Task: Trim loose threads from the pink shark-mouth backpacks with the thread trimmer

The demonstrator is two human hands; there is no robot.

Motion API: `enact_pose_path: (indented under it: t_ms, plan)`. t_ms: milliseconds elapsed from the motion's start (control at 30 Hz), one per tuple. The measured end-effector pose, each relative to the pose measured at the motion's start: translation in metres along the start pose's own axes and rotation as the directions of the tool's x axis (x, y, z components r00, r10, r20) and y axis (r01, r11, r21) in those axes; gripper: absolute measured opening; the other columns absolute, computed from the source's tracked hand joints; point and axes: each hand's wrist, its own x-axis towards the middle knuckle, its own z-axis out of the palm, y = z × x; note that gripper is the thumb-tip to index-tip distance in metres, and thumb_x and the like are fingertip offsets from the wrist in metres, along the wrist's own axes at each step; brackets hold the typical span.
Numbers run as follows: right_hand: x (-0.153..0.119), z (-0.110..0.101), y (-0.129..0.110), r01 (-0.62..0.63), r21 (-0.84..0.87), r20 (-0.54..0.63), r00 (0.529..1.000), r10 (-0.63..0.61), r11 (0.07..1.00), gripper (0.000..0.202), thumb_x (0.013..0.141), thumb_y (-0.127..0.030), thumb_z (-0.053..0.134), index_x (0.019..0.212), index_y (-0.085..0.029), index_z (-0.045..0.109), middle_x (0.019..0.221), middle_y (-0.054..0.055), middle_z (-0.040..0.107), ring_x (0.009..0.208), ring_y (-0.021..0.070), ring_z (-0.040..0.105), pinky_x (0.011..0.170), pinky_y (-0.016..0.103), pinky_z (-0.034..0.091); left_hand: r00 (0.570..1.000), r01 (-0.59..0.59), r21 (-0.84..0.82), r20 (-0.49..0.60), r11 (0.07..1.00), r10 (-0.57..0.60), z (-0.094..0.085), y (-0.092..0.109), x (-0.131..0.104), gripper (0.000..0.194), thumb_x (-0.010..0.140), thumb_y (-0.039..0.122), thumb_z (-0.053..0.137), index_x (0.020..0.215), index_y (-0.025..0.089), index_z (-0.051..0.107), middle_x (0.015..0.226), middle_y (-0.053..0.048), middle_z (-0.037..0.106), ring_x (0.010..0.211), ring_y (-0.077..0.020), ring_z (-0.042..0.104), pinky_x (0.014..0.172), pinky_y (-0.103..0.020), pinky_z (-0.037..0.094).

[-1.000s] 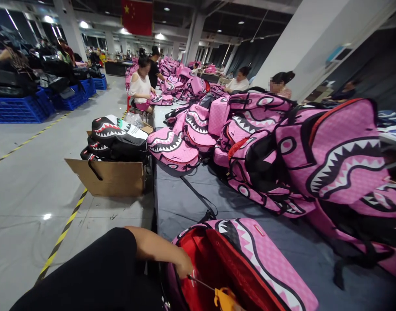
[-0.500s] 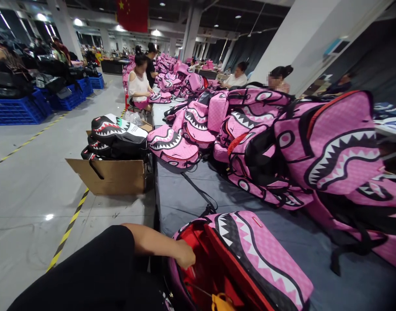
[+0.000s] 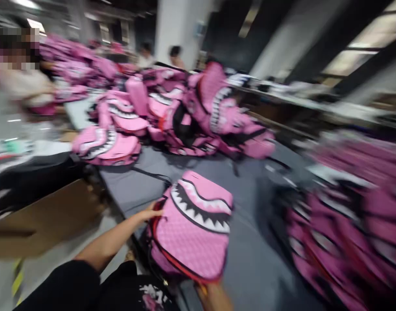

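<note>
Two hands hold one backpack (image 3: pixel 193 231): left hand (image 3: pixel 149 214) flat on its side, right hand (image 3: pixel 214 296) beneath, grip unclear; surface (image 3: pixel 250 259) underneath.

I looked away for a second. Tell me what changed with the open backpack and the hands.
The pink shark backpack now shows its closed front, not its open red inside. The left hand has come out of it and rests on its upper left edge; the right hand is under its lower edge. The view swung right and blurred. The backpack pile stays on the grey table.
</note>
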Motion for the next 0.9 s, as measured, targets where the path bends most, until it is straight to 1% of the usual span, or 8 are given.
enact_pose_path:
  t_ms: [100, 267, 467, 567, 700, 733, 800, 900]
  plan:
    - [-0.03, 0.015, -0.001, -0.125, -0.145, 0.02, 0.991, 0.129, 0.981, 0.025, 0.089, -0.018, 0.053, 0.102, -0.014, 0.074, 0.101, 0.017, 0.072, 0.1, 0.0323, 0.067, 0.085, 0.037, 0.049, 0.996, -0.068, 0.019, 0.062, 0.998, 0.066, -0.002, -0.013, 0.042, 0.108, 0.054, 0.05, 0.087, 0.146, 0.02, 0.037, 0.148, -0.014, 0.047, 0.136, -0.0324, 0.045, 0.116, -0.044, 0.034]
    - [-0.052, 0.027, -0.012, -0.24, -0.131, 0.017, 0.97, 0.244, 0.962, 0.048, 0.089, -0.011, 0.042, 0.135, -0.016, 0.057, 0.098, 0.015, 0.074, 0.092, 0.0277, 0.071, 0.073, 0.029, 0.046, 0.961, -0.112, 0.163, 0.269, 0.98, 0.065, -0.008, -0.021, 0.079, 0.119, 0.058, 0.059, 0.081, 0.154, 0.021, 0.023, 0.154, -0.013, 0.038, 0.142, -0.0311, 0.037, 0.119, -0.041, 0.029]
    - [-0.098, 0.071, 0.007, -0.331, 0.387, -0.121, 0.907, 0.404, 0.86, 0.042, 0.087, -0.026, 0.043, 0.122, -0.018, 0.063, 0.082, 0.008, 0.074, 0.076, 0.0244, 0.071, 0.067, 0.027, 0.047, 0.897, -0.142, 0.233, 0.442, 0.962, 0.026, 0.031, -0.015, 0.074, 0.109, 0.068, 0.062, 0.072, 0.156, 0.024, 0.02, 0.16, -0.007, 0.027, 0.146, -0.0285, 0.028, 0.12, -0.04, 0.026]
    - [-0.122, 0.105, 0.017, -0.287, 0.783, -0.183, 0.741, 0.646, 0.551, 0.043, 0.081, -0.053, 0.049, 0.095, -0.016, 0.066, 0.061, 0.006, 0.068, 0.057, 0.0243, 0.066, 0.057, 0.03, 0.048, 0.835, -0.156, 0.213, 0.551, 0.964, 0.014, 0.073, -0.025, 0.068, 0.11, 0.066, 0.064, 0.073, 0.155, 0.022, 0.023, 0.158, -0.009, 0.03, 0.146, -0.0305, 0.028, 0.12, -0.042, 0.026]
    - [-0.151, 0.118, 0.039, 0.002, 0.997, -0.076, 0.343, 0.936, 0.081, 0.051, 0.063, -0.063, 0.064, 0.086, -0.019, 0.058, 0.057, 0.004, 0.065, 0.052, 0.0245, 0.064, 0.05, 0.031, 0.049, 0.836, -0.075, 0.247, 0.543, 0.966, -0.074, 0.125, -0.039, 0.061, 0.109, 0.066, 0.061, 0.075, 0.155, 0.023, 0.024, 0.156, -0.01, 0.035, 0.144, -0.0305, 0.032, 0.121, -0.042, 0.024]
    - [-0.159, 0.117, 0.047, 0.027, 0.999, -0.026, 0.296, 0.955, 0.019, 0.054, 0.059, -0.062, 0.066, 0.088, -0.018, 0.057, 0.057, 0.004, 0.066, 0.052, 0.0249, 0.064, 0.049, 0.031, 0.049, 0.843, -0.024, 0.264, 0.524, 0.964, -0.122, 0.135, -0.039, 0.061, 0.112, 0.065, 0.059, 0.077, 0.155, 0.023, 0.022, 0.155, -0.011, 0.037, 0.143, -0.0308, 0.035, 0.12, -0.043, 0.027]
    - [-0.175, 0.113, 0.065, -0.012, 0.999, 0.041, 0.288, 0.957, -0.039, 0.057, 0.054, -0.06, 0.069, 0.089, -0.018, 0.058, 0.06, 0.006, 0.067, 0.054, 0.0269, 0.066, 0.048, 0.032, 0.049, 0.823, 0.074, 0.278, 0.525, 0.958, -0.216, 0.151, -0.035, 0.064, 0.114, 0.063, 0.056, 0.079, 0.155, 0.025, 0.02, 0.151, -0.012, 0.045, 0.137, -0.0315, 0.044, 0.116, -0.044, 0.034]
    - [-0.185, 0.113, 0.092, -0.134, 0.989, -0.027, 0.273, 0.962, 0.066, 0.052, 0.057, -0.065, 0.061, 0.082, -0.019, 0.059, 0.064, 0.009, 0.069, 0.061, 0.0305, 0.069, 0.049, 0.034, 0.051, 0.761, 0.11, 0.278, 0.593, 0.954, -0.261, 0.165, -0.017, 0.064, 0.104, 0.064, 0.054, 0.08, 0.152, 0.03, 0.03, 0.144, -0.009, 0.053, 0.13, -0.0311, 0.052, 0.113, -0.046, 0.039]
